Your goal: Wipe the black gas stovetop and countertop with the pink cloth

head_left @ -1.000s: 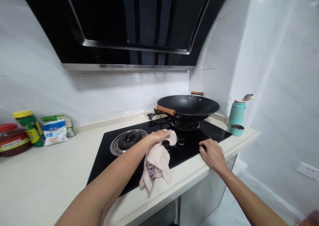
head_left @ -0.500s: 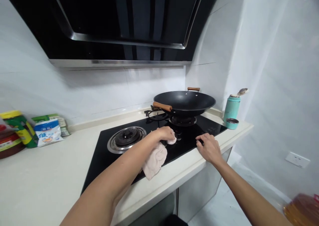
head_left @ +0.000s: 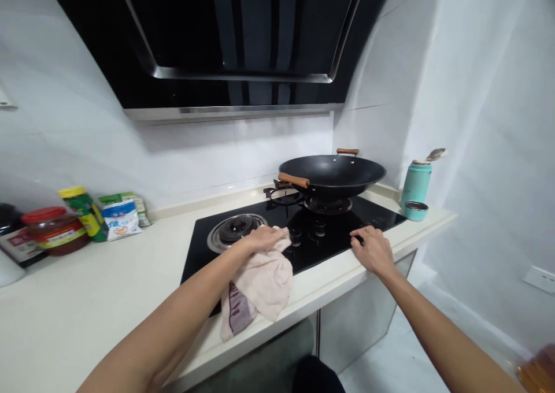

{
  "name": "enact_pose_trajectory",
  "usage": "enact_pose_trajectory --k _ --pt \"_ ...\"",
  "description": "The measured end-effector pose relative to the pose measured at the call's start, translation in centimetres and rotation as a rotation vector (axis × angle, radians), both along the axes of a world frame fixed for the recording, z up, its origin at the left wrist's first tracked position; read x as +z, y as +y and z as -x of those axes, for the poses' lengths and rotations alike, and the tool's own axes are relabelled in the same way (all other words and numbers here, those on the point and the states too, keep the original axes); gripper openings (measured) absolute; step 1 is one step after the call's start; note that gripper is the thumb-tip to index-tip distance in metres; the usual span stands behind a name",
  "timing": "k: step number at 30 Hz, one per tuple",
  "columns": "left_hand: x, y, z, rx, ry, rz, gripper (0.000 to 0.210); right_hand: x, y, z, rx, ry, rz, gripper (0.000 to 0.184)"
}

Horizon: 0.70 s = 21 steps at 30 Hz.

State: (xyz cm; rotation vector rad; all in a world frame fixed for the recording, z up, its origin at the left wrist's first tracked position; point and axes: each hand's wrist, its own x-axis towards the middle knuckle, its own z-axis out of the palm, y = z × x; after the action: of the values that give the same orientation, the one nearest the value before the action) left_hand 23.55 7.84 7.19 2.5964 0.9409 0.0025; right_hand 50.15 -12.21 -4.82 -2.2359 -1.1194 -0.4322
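Under the left grip, pinching a pale-pink cloth, black glass hob looks mid-wipe; right grip is loosely spread; round black wok beyond hides what's left.

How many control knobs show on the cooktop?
2. One knob is just right of the left hand and its cloth; the second knob is farther right, in front of the wok. The hand or cloth could hide more.
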Motion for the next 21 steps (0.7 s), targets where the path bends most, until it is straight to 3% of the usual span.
enact_pose_trajectory --k 4,7,14,18,21 --pt "-1.2 -3.5 3.1 -0.065 0.004 -0.049 0.067 0.0 0.0 0.3 -0.019 -0.017 0.029 0.032" --pt "-1.6 -5.4 4.9 -0.104 0.039 -0.082 0.084 -0.1 0.0 0.4 -0.028 -0.031 0.047 0.033" --pt "-1.0 -4.9 8.0 -0.219 0.143 0.059 0.099 -0.6 0.2 -0.4 -0.044 -0.054 0.101 0.036" --pt "-2.9 -5.8 8.7 -0.221 0.067 -0.020 0.104 -1.2 0.1 -1.3 -0.030 -0.054 0.128 0.041" --pt "-4.9 -7.7 9.1 -0.206 -0.058 -0.132 0.079 -1.7 0.0 -2.3 -0.029 -0.045 0.170 0.046"
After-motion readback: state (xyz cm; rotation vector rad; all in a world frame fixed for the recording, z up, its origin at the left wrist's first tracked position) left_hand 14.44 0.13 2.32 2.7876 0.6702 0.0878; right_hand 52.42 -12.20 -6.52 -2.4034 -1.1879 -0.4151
